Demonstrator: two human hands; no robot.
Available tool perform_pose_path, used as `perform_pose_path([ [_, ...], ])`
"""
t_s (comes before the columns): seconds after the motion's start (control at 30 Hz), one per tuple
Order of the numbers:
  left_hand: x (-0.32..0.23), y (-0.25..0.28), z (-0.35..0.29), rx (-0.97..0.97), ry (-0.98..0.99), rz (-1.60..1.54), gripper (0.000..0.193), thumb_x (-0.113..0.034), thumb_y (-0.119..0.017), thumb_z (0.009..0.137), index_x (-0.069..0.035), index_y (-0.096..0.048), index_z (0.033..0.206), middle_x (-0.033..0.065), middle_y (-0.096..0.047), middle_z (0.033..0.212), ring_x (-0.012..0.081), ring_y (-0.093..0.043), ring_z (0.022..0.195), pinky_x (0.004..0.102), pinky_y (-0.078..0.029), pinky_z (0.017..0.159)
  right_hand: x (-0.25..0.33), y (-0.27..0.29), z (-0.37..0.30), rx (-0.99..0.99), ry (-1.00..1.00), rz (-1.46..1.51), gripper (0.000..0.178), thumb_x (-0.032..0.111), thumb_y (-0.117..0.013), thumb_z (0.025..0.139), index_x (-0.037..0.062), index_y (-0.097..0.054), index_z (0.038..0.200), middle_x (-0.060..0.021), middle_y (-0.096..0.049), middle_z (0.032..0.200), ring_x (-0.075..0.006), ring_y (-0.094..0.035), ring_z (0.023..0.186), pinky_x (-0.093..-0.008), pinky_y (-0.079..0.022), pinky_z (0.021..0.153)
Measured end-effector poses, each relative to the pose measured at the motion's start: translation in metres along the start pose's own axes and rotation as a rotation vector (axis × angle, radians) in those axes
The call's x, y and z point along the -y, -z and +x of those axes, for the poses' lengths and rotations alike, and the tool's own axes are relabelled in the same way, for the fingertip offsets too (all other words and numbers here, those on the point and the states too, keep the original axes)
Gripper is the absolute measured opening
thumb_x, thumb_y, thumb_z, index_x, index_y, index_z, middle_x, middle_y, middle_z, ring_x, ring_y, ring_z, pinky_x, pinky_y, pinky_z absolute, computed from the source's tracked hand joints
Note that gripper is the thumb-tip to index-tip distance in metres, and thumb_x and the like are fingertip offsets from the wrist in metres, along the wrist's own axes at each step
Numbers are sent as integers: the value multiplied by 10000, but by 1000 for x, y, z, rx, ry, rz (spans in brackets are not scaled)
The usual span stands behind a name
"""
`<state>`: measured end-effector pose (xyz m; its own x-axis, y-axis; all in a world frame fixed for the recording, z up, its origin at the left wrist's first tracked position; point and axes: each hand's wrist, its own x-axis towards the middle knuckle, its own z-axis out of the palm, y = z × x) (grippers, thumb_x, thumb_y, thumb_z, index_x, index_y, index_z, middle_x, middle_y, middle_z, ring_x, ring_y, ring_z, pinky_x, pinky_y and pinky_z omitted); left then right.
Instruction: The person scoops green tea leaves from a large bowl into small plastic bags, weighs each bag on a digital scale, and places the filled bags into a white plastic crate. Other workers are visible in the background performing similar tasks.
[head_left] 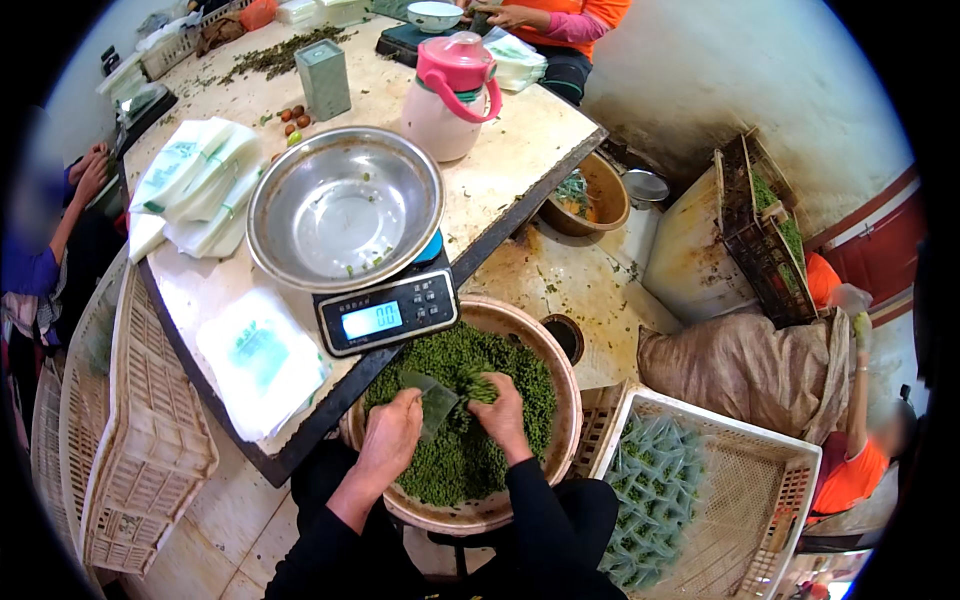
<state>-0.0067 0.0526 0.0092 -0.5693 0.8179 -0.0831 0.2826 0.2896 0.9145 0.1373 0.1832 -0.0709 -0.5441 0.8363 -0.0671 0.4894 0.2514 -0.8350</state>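
Green berries point(470, 470) lie in the tub point(570, 400). Over its middle, the left hand point(393, 432) pinches a clear bag point(434, 402) — fingers closed on its edge — and the right hand point(503, 415), just beside the bag, grasps some berries. Beyond the tub, a scale point(432, 312) bears a bowl point(350, 215); to the tub's right stands a crate point(755, 495) of filled bags point(650, 490).

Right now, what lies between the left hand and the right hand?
In the head view: a clear plastic bag, held by the left hand, then small green berries, up to the right hand.
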Motion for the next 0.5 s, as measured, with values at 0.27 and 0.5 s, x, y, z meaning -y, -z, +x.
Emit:
perform_pose_path([
  [0.27, 9, -18, 12, 78, -67, 61, 160, -83, -446, 863, 55, -515, 821, 275, -519, 593, 424, -566, 594, 452, -433, 514, 60, 62, -40, 20, -275, 701, 423, -86, -655, 656, -15, -548, 1059, -79, -613, 908, -134, -599, 806, -262, -517, 714],
  [0.5, 3, -21, 5, 143, -185, 73, 72, 6, -470, 785, 67, -490, 817, 287, -530, 629, 450, -558, 658, 482, -433, 568, 89, 51, -37, 172, 208, 73, 502, -7, -703, 691, 19, -510, 1154, -49, -594, 995, -104, -543, 893, -249, -464, 767],
])
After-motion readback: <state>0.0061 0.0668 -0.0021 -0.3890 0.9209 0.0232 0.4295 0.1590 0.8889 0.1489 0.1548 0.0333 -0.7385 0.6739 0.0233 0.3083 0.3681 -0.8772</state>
